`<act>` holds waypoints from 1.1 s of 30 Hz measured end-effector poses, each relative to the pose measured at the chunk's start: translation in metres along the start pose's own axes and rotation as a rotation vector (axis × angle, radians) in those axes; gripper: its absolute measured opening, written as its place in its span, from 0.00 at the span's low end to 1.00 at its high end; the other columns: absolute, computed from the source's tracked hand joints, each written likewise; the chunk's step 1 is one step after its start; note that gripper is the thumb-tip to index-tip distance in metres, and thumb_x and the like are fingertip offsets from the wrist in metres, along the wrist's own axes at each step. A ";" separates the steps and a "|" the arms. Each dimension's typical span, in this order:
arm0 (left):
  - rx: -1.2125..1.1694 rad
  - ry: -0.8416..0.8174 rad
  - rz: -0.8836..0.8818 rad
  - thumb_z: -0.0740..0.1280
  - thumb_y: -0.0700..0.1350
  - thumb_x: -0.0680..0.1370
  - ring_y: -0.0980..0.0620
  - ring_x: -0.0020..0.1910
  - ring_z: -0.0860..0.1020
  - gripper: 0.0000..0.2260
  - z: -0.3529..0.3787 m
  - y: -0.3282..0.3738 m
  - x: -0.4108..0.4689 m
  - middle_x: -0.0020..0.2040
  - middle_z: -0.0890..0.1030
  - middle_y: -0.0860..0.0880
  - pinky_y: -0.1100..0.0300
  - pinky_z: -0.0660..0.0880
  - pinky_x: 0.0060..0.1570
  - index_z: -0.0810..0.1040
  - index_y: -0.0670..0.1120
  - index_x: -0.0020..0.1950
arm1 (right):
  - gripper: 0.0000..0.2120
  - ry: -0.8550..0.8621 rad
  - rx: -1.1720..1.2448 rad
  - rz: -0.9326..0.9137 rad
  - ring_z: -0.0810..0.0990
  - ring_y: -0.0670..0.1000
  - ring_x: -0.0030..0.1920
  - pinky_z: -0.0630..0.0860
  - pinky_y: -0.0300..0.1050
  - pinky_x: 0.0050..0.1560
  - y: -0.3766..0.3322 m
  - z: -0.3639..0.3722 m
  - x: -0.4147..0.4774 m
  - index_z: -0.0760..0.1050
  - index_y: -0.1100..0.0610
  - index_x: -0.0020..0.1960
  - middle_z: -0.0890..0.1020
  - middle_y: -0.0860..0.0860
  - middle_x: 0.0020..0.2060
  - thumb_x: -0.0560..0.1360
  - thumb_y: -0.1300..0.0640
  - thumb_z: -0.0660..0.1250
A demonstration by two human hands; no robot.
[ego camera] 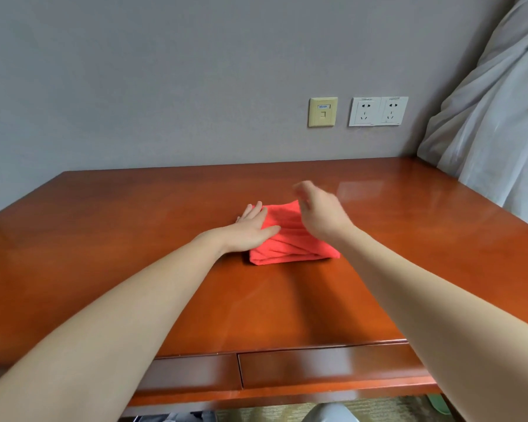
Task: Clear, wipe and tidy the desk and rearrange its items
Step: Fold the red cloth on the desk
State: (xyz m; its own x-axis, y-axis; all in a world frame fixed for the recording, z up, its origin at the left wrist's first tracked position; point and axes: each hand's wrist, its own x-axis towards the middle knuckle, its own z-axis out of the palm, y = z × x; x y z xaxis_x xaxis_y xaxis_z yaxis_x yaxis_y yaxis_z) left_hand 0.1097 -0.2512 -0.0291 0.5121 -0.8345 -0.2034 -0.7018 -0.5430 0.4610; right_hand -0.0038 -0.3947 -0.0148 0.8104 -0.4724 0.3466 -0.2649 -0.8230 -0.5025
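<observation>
A curtain (497,129) overhangs the desk (110,226) corner beside wall sockets (378,111).

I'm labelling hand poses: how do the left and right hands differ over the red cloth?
The left hand lies flat, fingers straight, on the red cloth; the right hand hovers above its far corner. Left is sharp; right is motion-blurred, its grip unclear. Both reach over the desk.

A grey wall (165,71) is carrying a beige data port (322,112) and a white double socket (378,111). A pale curtain (494,117) is hanging at right. Carpet (387,409) is showing below.
</observation>
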 end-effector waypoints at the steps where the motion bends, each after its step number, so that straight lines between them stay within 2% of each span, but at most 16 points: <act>1: 0.020 -0.007 0.001 0.52 0.60 0.83 0.53 0.78 0.35 0.33 0.002 -0.004 0.002 0.80 0.37 0.51 0.52 0.37 0.75 0.42 0.48 0.81 | 0.19 -0.094 -0.012 -0.011 0.71 0.59 0.68 0.67 0.51 0.67 0.000 0.011 0.000 0.68 0.58 0.71 0.75 0.57 0.67 0.82 0.60 0.54; 3: 0.031 -0.010 0.013 0.52 0.60 0.83 0.55 0.78 0.34 0.33 0.004 -0.009 0.002 0.80 0.37 0.53 0.53 0.36 0.75 0.41 0.48 0.81 | 0.21 -0.236 -0.105 0.012 0.61 0.53 0.76 0.56 0.46 0.72 0.008 0.029 -0.005 0.63 0.56 0.76 0.67 0.53 0.74 0.84 0.55 0.50; 5: 0.025 0.007 0.035 0.53 0.56 0.84 0.56 0.77 0.34 0.31 0.006 -0.010 0.003 0.80 0.37 0.53 0.54 0.38 0.75 0.41 0.48 0.81 | 0.23 -0.232 -0.189 0.029 0.54 0.49 0.78 0.50 0.45 0.75 0.017 0.038 -0.007 0.59 0.53 0.78 0.61 0.48 0.77 0.84 0.51 0.47; 10: 0.023 0.028 0.056 0.52 0.56 0.84 0.58 0.77 0.34 0.31 0.007 -0.003 0.026 0.80 0.37 0.54 0.50 0.42 0.78 0.42 0.48 0.81 | 0.25 -0.267 -0.291 0.032 0.46 0.47 0.79 0.39 0.51 0.77 0.037 0.033 0.007 0.51 0.49 0.80 0.53 0.44 0.79 0.83 0.49 0.42; 15: 0.096 0.033 0.085 0.51 0.55 0.84 0.56 0.78 0.36 0.30 0.000 0.006 0.066 0.81 0.39 0.53 0.51 0.39 0.77 0.42 0.47 0.81 | 0.26 -0.290 -0.317 0.056 0.44 0.47 0.79 0.38 0.52 0.78 0.061 0.028 0.035 0.49 0.50 0.80 0.50 0.45 0.79 0.83 0.49 0.42; 19: 0.222 0.015 0.065 0.48 0.57 0.83 0.55 0.79 0.37 0.29 -0.010 0.011 0.103 0.81 0.40 0.53 0.41 0.34 0.75 0.42 0.50 0.81 | 0.26 -0.291 -0.321 0.103 0.44 0.47 0.79 0.39 0.52 0.78 0.076 0.029 0.062 0.49 0.49 0.80 0.50 0.44 0.79 0.83 0.49 0.42; 22: 0.258 0.014 0.068 0.47 0.57 0.83 0.55 0.79 0.38 0.29 -0.016 0.013 0.126 0.81 0.40 0.54 0.38 0.33 0.74 0.42 0.51 0.81 | 0.26 -0.293 -0.329 0.112 0.44 0.48 0.79 0.40 0.53 0.78 0.087 0.031 0.081 0.48 0.50 0.80 0.50 0.45 0.79 0.83 0.49 0.41; 33: 0.283 0.038 0.065 0.47 0.56 0.84 0.56 0.79 0.39 0.28 -0.031 0.020 0.200 0.81 0.41 0.54 0.38 0.33 0.74 0.42 0.52 0.81 | 0.26 -0.281 -0.344 0.136 0.45 0.48 0.79 0.41 0.53 0.78 0.126 0.031 0.146 0.49 0.50 0.80 0.50 0.46 0.79 0.82 0.50 0.42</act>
State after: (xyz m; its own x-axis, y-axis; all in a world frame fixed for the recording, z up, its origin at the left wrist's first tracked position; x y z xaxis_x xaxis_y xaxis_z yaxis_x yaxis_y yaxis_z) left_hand 0.2136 -0.4261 -0.0344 0.4761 -0.8672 -0.1460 -0.8413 -0.4975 0.2115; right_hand 0.0974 -0.5569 -0.0524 0.8542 -0.5181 0.0436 -0.4977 -0.8390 -0.2199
